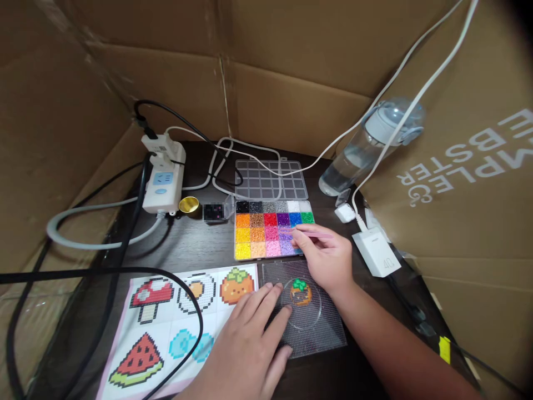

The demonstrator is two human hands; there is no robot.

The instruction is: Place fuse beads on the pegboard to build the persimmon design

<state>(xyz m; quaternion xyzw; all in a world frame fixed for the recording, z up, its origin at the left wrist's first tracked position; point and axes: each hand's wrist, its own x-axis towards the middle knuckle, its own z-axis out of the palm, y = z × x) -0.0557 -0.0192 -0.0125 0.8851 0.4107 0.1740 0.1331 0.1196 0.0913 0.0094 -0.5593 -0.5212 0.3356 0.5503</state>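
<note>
My right hand (327, 253) pinches slim pink tweezers (318, 234), their tip end over the sorted bead box (235, 244) near the pink and purple beads. Whether a bead sits in the tips is too small to tell. Below the box lies a clear pegboard (331, 333) bearing a small orange bead figure (300, 295) with a green top and a partly unfilled middle. My left hand (254, 339) rests with fingers stretched on the pegboard's left edge and the printed pattern sheet (120, 322), just left of the figure. The sheet shows a mushroom, an egg, an orange fruit and a watermelon slice.
The box's open lid (270, 180) lies behind it. A water bottle (353, 147) and white charger (377, 253) stand right. At left are a power strip (166, 189), gold tin (189, 205) and black cable (183, 289) crossing the sheet. Cardboard walls (291, 100) surround the table.
</note>
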